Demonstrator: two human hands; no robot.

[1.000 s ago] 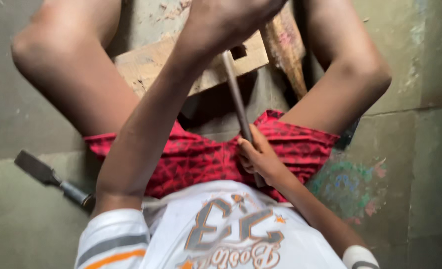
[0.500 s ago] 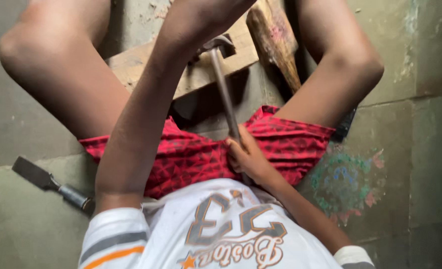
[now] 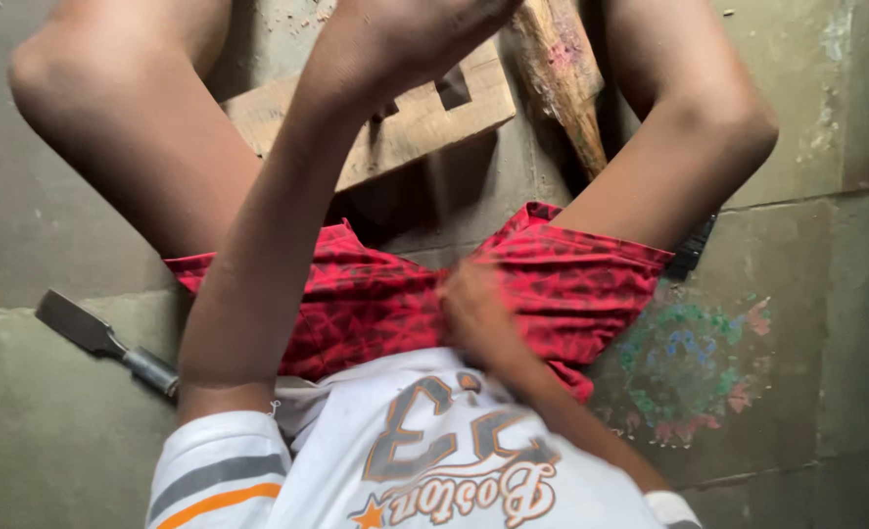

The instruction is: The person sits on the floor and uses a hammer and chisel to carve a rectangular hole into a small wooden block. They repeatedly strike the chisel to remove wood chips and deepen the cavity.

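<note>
We see our left hand [image 3: 410,39] pressed over the notched wooden block [image 3: 395,122] between our knees, our blurred right hand [image 3: 473,309] against the red shorts [image 3: 375,299], and a chisel [image 3: 106,343] lying on the floor [image 3: 826,323].

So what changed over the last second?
The thin rod that ran from the right hand at the lap up to the left hand is out of view now. The right hand is blurred, its grip unclear. The left hand stays over the notched wooden block. The chisel and wooden club are unmoved.
</note>
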